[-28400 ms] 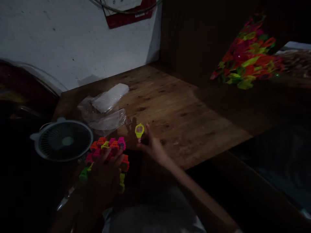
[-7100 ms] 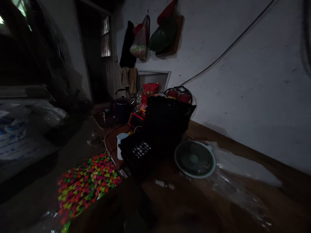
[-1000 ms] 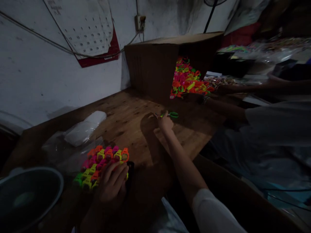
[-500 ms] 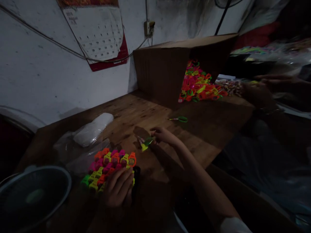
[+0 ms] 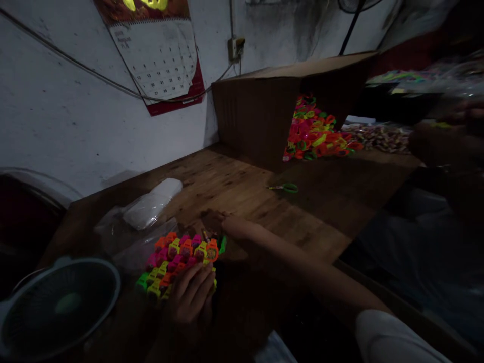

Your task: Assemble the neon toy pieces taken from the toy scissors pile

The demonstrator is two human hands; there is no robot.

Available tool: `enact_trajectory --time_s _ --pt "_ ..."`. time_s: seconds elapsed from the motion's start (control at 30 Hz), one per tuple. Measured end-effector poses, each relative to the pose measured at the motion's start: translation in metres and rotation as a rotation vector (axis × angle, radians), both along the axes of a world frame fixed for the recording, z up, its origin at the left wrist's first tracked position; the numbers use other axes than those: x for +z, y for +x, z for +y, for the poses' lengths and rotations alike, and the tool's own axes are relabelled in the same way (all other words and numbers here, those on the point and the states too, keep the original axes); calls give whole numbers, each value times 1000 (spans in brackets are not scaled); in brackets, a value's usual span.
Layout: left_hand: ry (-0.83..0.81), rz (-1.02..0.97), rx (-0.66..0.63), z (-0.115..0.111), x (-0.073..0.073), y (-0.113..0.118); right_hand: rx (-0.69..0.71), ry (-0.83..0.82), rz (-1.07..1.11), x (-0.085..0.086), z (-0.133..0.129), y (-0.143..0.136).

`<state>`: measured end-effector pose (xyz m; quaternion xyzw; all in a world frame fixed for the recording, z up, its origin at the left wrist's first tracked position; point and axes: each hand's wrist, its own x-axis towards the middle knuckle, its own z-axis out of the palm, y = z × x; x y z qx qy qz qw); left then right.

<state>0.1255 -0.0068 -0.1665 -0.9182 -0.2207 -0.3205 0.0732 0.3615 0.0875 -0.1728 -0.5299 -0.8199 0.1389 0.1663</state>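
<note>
Wooden table supports the watches partly beneath the left hand, draped over them apparently for steadiness, its grip hidden, while the right hand, closure too dark to tell, hovers just beyond, scissors lying farther right, seemingly within reach.

Calendar hangs on white wall | cable crosses calendar's lower part | power socket right of calendar | round fan lower left
</note>
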Motion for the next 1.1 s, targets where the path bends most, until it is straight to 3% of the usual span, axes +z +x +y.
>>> enact_trajectory --time_s 0.13,0.2,0.27,0.33,0.4,0.47,0.6,0.67,0.73,0.8,0.9,1.0,1.1 --pt "-4 0 -2 0 -1 1 214 166 -301 -13 -20 8" --pt "-24 4 -6 0 1 0 253 208 -357 -17 -27 11" --pt "-39 17 -13 0 2 -4 223 176 -327 -15 -33 15" --pt "-58 27 -24 0 5 -11 104 100 -209 -11 -41 22" --pt "-96 37 -31 0 8 -20 -84 14 60 -8 -56 26" --pt "-161 75 -34 -1 12 -28 -250 -82 496 -7 -79 19" --pt "-233 199 -24 1 18 -35 -341 -392 1353 -21 -122 -40" --pt "-207 227 -29 2 19 -34 -403 -479 1585 -33 -129 -75" --pt "-203 230 -27 2 18 -33 -509 -456 1683 -45 -125 -101" --pt "-227 204 2 0 18 -31 -599 -383 1642 -55 -118 -114" --pt "-262 138 35 -5 17 -29 -687 -261 1383 -61 -115 -117" --pt "-286 65 75 -9 15 -27 -701 -236 1020 -52 -118 -117" --pt "-271 14 82 -11 12 -27 -686 -339 681 -36 -119 -124"
